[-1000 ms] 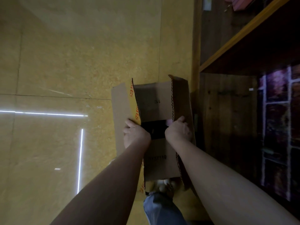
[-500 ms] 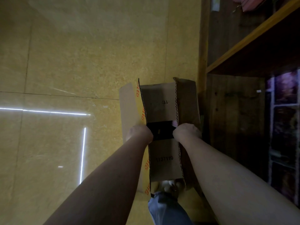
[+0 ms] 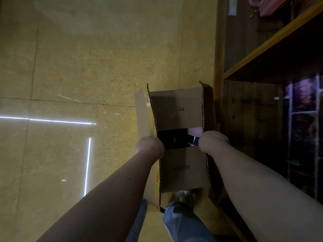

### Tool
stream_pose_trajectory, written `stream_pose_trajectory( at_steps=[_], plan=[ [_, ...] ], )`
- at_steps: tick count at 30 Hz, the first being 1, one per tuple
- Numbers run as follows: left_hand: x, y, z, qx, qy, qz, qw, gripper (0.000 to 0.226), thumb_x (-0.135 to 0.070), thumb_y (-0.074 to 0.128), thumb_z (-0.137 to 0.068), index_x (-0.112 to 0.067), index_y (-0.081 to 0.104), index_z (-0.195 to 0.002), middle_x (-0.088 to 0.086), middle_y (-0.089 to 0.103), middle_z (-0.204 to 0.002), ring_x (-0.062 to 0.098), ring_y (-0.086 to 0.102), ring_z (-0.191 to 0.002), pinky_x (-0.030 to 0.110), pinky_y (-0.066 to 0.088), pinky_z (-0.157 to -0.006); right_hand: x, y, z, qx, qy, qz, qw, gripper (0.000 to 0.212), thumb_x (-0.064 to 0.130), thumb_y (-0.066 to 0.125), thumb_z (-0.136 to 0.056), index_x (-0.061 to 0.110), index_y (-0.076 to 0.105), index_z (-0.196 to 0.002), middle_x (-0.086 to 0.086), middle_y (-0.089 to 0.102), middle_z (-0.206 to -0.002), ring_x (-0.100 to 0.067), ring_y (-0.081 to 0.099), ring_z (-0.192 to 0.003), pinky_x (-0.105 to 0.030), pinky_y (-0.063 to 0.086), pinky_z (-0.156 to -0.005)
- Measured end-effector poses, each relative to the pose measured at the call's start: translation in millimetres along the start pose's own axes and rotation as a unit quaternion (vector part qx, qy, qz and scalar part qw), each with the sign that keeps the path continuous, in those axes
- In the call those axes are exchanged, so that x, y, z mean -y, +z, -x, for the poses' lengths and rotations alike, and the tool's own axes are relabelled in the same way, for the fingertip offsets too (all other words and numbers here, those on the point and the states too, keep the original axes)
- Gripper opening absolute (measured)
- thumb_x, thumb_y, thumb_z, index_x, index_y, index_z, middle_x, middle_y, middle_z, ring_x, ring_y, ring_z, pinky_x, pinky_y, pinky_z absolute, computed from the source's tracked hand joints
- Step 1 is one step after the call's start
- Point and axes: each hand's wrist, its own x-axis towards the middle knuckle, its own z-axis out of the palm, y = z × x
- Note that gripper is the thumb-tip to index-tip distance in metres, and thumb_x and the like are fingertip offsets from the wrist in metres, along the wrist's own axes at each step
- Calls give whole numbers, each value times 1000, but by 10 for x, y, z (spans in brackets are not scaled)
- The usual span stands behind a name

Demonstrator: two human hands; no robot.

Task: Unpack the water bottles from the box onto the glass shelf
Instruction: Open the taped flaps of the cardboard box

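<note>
The box [image 3: 181, 137] sits on the floor [image 3: 87, 67] beside a wooden shelf [image 3: 262, 63]. The left hand [image 3: 149, 146] has its grip clenched on the box's left flap; the right hand [image 3: 213, 141] grips the right flap. Between them a dark gap shows a pink cap [image 3: 194, 131].

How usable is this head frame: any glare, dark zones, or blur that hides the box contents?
Head view: dim overall; bright streaks of glare on the glossy floor; the gap between the box flaps is nearly black, contents unreadable; the shelving at right sits in deep shadow; left hand and right hand look soft; straight edges bow, wide-angle.
</note>
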Motion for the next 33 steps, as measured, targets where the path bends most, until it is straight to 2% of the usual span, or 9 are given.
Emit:
stream_pose_trajectory(
  at_steps=[4,9,13,17,20,22,25,31,33],
  plan=[
    [120,-52,161,4,23,-9,1000,26,-5,48,-92,1,62,-114,14,66,-116,26,64,-109,33,52,-90,-111,-76,187,-11,-9,21,1000,24,12,48,-95,6,57,-117,-10,60,-113,-23,60,-105,-30,49,-85],
    [162,-327,491,-7,41,9,999,23,-10,47,-97,-1,63,-111,9,70,-108,22,67,-104,37,54,-93,-173,-405,561,0,-32,-30,999,23,34,50,-95,12,57,-101,-6,46,-77,-21,52,-91,-26,47,-83],
    [358,-581,965,-40,15,15,999,24,-10,43,-97,-2,65,-105,9,72,-96,21,70,-97,32,55,-89,-182,-620,1147,25,-47,-87,995,29,40,52,-93,16,55,-110,-5,54,-90,-16,49,-73,-16,47,-58],
    [598,-819,1461,-63,-2,-10,998,22,-10,46,-95,-4,64,-107,8,71,-104,21,69,-96,29,54,-82,-207,-840,1789,18,6,-133,991,49,45,52,-91,4,55,-118,-5,46,-72,-12,42,-53,-19,29,-32],
    [733,-1080,1805,-90,-7,-17,996,24,-10,44,-96,-4,63,-110,10,68,-111,22,67,-103,30,53,-87,-158,-1064,2185,-4,-44,-84,995,40,34,46,-95,7,54,-123,-4,48,-74,-12,46,-60,-18,34,-44],
    [850,-1261,2020,-104,-17,-12,994,24,-9,44,-96,-5,63,-109,10,68,-112,22,66,-103,30,53,-88,-111,-1237,2479,-23,-79,-31,996,32,26,43,-97,9,52,-123,-5,46,-76,-16,50,-76,-20,46,-65],
    [1029,-1560,2286,-120,-22,-10,992,24,-8,43,-95,-5,63,-108,9,69,-110,20,67,-102,29,53,-87,60,-1490,2826,-54,-127,32,990,31,16,43,-98,12,48,-128,-7,41,-77,-20,47,-91,-29,46,-92],
    [1322,-2217,2649,-124,-21,-1,992,24,-7,37,-97,-6,61,-100,3,57,-68,18,68,-87,28,53,-83,424,-2055,3184,-60,-140,17,988,27,20,43,-96,7,54,-116,-6,43,-70,-20,48,-79,-28,41,-82],
    [1409,-2414,2716,-125,-20,7,992,26,-8,36,-98,-3,60,-105,4,62,-73,19,69,-89,28,54,-84,533,-2233,3200,-71,-150,16,986,17,12,45,-94,10,55,-108,-6,41,-68,-20,46,-73,-29,40,-79]
  ],
)
